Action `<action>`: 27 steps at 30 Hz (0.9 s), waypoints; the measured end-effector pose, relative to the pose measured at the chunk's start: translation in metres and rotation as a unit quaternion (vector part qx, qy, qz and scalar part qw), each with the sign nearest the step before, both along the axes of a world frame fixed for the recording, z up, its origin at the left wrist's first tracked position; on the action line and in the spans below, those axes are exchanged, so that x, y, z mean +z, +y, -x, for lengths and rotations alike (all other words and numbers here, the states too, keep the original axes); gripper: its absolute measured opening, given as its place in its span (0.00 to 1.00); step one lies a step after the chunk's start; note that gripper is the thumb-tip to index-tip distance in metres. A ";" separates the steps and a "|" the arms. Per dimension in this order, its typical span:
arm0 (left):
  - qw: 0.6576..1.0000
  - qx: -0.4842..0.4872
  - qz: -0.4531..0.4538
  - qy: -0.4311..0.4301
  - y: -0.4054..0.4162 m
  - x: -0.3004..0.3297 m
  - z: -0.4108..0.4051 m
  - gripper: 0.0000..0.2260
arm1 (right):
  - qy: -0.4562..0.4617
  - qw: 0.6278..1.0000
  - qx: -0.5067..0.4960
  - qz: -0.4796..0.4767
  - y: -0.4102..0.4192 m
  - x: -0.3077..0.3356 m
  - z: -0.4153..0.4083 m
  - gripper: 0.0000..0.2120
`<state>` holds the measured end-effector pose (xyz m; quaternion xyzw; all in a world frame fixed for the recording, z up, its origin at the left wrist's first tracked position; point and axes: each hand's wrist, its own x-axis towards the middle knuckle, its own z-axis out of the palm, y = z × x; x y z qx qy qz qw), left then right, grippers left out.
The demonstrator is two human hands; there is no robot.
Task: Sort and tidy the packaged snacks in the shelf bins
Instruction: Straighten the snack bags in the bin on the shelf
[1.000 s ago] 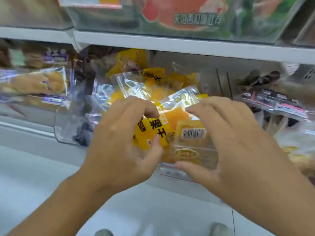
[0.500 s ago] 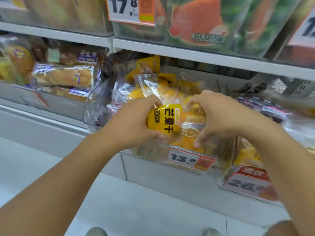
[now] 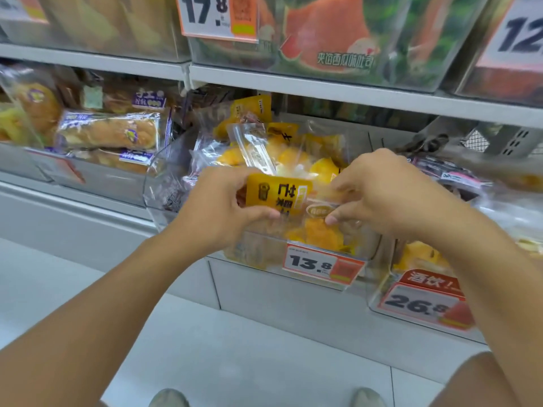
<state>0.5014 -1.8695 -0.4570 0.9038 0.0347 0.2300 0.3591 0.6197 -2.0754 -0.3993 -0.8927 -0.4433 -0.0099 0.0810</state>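
A clear snack pack (image 3: 296, 210) with a yellow label and orange-yellow dried fruit inside is pinched at its left edge by the left hand (image 3: 219, 207), thumb under, fingers curled over. Its right side is gripped by the right hand (image 3: 382, 192), fingers curled, thumb tip on the front film. The pack is held at the near rim of a clear bin (image 3: 367, 254) holding similar yellow packs, tagged 13.8 (image 3: 321, 264). Bread packs (image 3: 108, 133) are seen in the left bin, dark packs (image 3: 449, 174) to the right. White shelf (image 3: 352, 94) above.
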 end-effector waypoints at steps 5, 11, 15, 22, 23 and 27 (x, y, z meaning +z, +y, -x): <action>0.984 -0.009 0.084 -0.156 -0.012 0.023 -0.007 0.11 | 0.016 0.979 0.004 -0.201 -0.009 0.007 0.003 0.07; 0.956 -0.030 0.055 -0.288 -0.045 0.048 -0.003 0.14 | 0.035 0.924 0.097 -0.368 -0.031 0.023 0.014 0.12; 0.911 -0.060 -0.013 -0.409 -0.088 0.068 -0.015 0.07 | -0.124 0.908 0.098 -0.387 -0.083 0.050 0.020 0.09; 0.897 -0.161 -0.118 -0.395 -0.180 0.053 -0.072 0.10 | -0.271 0.890 -0.046 -0.365 -0.207 0.020 0.000 0.14; 0.891 -0.177 -0.121 -0.400 -0.192 0.054 -0.078 0.10 | -0.294 0.882 -0.050 -0.366 -0.221 0.016 -0.002 0.15; 0.883 -0.235 -0.118 -0.388 -0.233 0.057 -0.108 0.11 | -0.320 0.873 -0.060 -0.363 -0.266 0.002 -0.022 0.16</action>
